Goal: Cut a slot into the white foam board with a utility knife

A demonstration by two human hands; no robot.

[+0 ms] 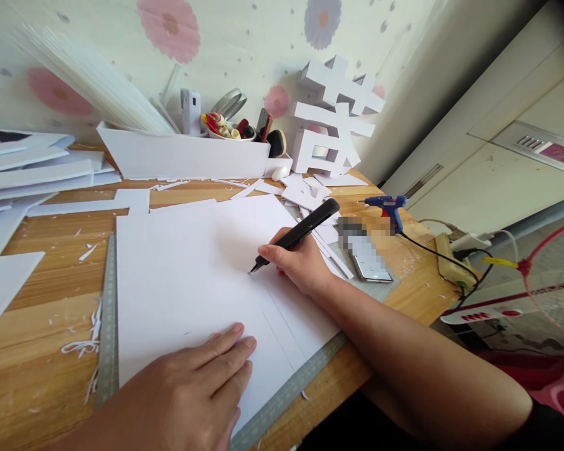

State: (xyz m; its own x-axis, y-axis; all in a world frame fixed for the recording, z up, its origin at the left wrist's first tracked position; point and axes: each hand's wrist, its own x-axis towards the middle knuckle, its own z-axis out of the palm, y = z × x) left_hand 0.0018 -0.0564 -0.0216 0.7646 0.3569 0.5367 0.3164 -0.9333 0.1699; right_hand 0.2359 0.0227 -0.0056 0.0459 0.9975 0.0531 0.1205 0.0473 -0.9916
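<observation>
A large white sheet of board (169, 269) lies on a grey cutting mat (107, 326), with long thin lines and a short dark mark on its surface. My right hand (301, 263) is closed around a thick black pen-shaped cutter (301, 228), tilted so that its small metal tip meets the sheet or hovers just over it; I cannot tell which. Flat on the lower part of the sheet rests my left hand (192, 382), its fingers stretched out and holding nothing.
White strips and offcuts (305, 191) lie behind the sheet. A phone (371, 254) and a blue glue gun (390, 207) sit at right, near a power strip (454, 263). A white box of tools (183, 156) and a white foam-board character (331, 119) stand against the wall. Stacked boards (37, 169) fill the left.
</observation>
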